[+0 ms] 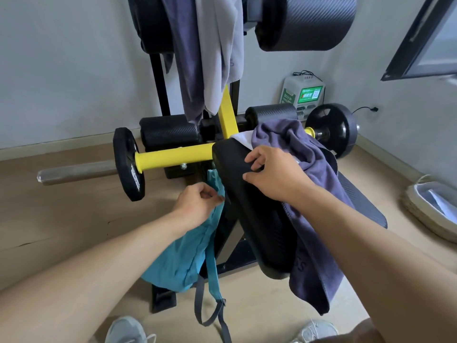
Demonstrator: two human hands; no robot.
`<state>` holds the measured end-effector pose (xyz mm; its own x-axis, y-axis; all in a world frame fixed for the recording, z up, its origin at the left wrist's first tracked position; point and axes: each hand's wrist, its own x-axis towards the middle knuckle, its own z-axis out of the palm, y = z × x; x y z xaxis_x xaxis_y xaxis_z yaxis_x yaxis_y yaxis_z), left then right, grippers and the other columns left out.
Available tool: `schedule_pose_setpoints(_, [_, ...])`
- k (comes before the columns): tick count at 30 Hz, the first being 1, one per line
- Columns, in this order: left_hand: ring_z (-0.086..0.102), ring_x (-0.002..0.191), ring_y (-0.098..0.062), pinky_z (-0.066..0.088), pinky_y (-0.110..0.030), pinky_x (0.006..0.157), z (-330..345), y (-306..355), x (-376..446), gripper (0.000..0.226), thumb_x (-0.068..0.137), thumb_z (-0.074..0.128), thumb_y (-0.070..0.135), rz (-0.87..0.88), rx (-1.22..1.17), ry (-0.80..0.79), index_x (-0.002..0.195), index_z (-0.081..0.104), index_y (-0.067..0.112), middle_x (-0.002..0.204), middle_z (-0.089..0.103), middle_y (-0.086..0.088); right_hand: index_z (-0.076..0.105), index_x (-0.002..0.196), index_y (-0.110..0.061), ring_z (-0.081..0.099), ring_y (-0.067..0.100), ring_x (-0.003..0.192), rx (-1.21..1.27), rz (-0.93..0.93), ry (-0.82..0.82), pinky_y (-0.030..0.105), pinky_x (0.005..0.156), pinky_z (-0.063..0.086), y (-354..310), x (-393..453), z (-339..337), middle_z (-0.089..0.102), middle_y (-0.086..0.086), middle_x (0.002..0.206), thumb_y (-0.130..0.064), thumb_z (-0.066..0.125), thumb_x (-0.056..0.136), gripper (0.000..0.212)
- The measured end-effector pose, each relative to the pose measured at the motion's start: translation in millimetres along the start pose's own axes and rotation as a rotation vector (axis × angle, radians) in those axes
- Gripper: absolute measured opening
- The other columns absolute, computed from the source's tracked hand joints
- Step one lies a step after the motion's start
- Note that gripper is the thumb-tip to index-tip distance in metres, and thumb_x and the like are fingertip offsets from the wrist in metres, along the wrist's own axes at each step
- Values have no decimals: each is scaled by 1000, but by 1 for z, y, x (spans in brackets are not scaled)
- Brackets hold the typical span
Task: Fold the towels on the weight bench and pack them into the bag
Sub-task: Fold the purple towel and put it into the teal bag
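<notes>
Left hand (pixel 197 201) is pinching the top edge of the teal bag (pixel 178 256), fingers curled on the fabric. The bag is hanging beside the left edge of the bench pad (pixel 237 194), its grey straps (pixel 210 310) dangling toward the floor (pixel 74 219).

Right hand (pixel 272 174) is resting on the pad near its far end, fingers bent down onto the pad, back of the hand against the dark purple towel (pixel 321 184). Cannot tell whether it is gripping any cloth; it looks to be pressing, not holding.

Towel status:
- Dark purple towel is lying crumpled over the right edge of the pad, one end trailing down toward the floor. Not folded.
- A bit of white cloth (pixel 241 139) is showing under it at the far end of the pad; cannot tell what it is.
- Second dark towel (pixel 184 58) and a pale grey one (pixel 217 45) are hanging from the upper rollers of the machine. Not folded.

Bag contents are not visible; it is hanging slack and seems to be holding little or nothing.

Judgement: task is at an early stage. No folded towel is in view. Remaining: fold all three visible towels and pack each into the bag. The left hand appears to be readying or opening the bag.
</notes>
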<state>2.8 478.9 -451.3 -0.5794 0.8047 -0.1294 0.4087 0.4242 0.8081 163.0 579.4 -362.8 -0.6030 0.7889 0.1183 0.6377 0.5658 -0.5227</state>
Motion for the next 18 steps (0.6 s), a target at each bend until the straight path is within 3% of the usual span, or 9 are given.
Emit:
schedule_pose_setpoints(2, [62, 80, -14, 41, -25, 59, 2, 1, 0, 18, 89, 76, 39, 8, -1, -6, 94, 67, 24, 87, 68, 3, 66, 118, -25, 60, 10, 97, 14, -7, 37, 17, 67, 41, -1, 0, 0, 67, -8, 104, -26, 74, 87, 32])
schedule_pose_setpoints(6, [56, 72, -14, 36, -25, 55, 4, 5, -2, 18, 89, 76, 38, 29, -23, -14, 94, 66, 24, 83, 66, 3, 68, 112, -23, 61, 12, 95, 47, -19, 177, 10, 68, 40, 0, 1, -6, 67, -7, 102, -18, 71, 86, 27])
schedule_pose_setpoints(8, [57, 74, -12, 36, -24, 56, 4, 7, -4, 18, 89, 76, 37, 33, -28, -24, 96, 66, 23, 85, 66, 4, 67, 114, -24, 58, 19, 105, -27, -25, 239, 21, 80, 42, 1, 0, -9, 66, -3, 109, -17, 69, 84, 30])
schedule_pose_setpoints(10, [59, 78, -10, 37, -23, 58, 4, 8, -5, 19, 89, 76, 36, 36, -21, -29, 99, 66, 23, 88, 67, 5, 64, 123, -27, 48, 26, 119, -184, 14, 264, 33, 94, 35, 4, -2, -13, 60, 0, 123, -22, 66, 86, 38])
schedule_pose_setpoints(13, [60, 84, -7, 39, -21, 61, 3, 10, -6, 17, 89, 77, 35, 38, -24, -10, 100, 67, 25, 92, 68, 9, 56, 134, -29, 38, 30, 130, -277, 112, 295, 41, 105, 30, 9, -3, -20, 52, 3, 137, -31, 63, 87, 48])
schedule_pose_setpoints(18, [62, 85, -3, 49, -19, 71, 1, 19, -7, 6, 92, 71, 24, 163, -81, 151, 96, 68, 26, 92, 68, 11, 43, 147, -26, 38, 37, 135, -265, 332, 169, 51, 110, 34, 29, 0, -25, 48, 7, 146, -53, 59, 89, 65])
